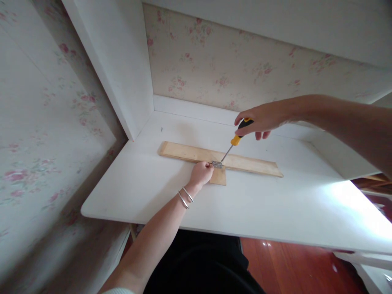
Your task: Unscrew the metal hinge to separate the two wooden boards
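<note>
Right hand (260, 120) grips the screwdriver (235, 141), tip on the bracket (217, 164); left hand (200, 173), fingers curled, pinches the bracket against the plank (190, 153) on the surface (260, 204).

The left arm rises from the bottom edge of the frame, slanting up and to the right toward the centre, forearm bare with two thin bangles at the wrist. The left hand (200, 173) lies knuckles up just below the centre, fingers curled and pressed down, fingertips pointing right. The right arm enters from the right edge, reaching leftward across the upper middle. The right hand (260, 119) is palm down, its fingers closed in a grip.
</note>
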